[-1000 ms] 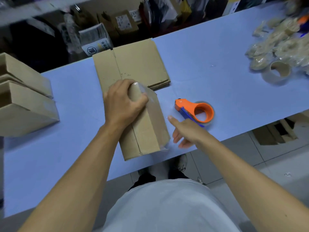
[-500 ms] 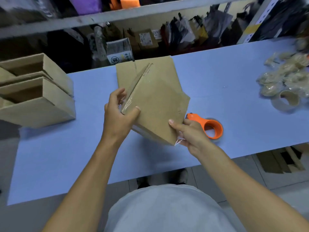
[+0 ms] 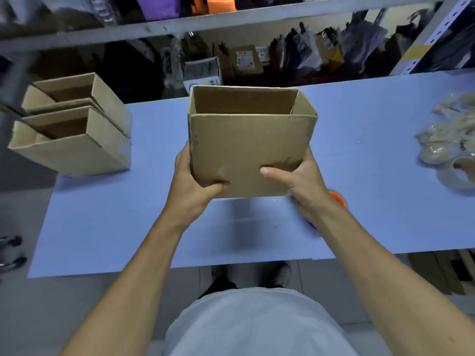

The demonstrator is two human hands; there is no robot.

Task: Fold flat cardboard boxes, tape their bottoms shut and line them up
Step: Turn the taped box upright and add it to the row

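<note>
Left hand (image 3: 191, 187) and right hand (image 3: 298, 186) around upright open box (image 3: 246, 150), thumbs frontward.

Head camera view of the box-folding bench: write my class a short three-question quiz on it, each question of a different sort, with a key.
1. True or false: the held box has its open top facing up.
2. Which hands grip it? A) left hand only B) right hand only C) both
3. Fill in: the two finished boxes stand at the ____ end of the blue table, by the person's own sides.

Key: 1 true; 2 C; 3 left. The orange tape dispenser peeks out from behind the right wrist.
</note>
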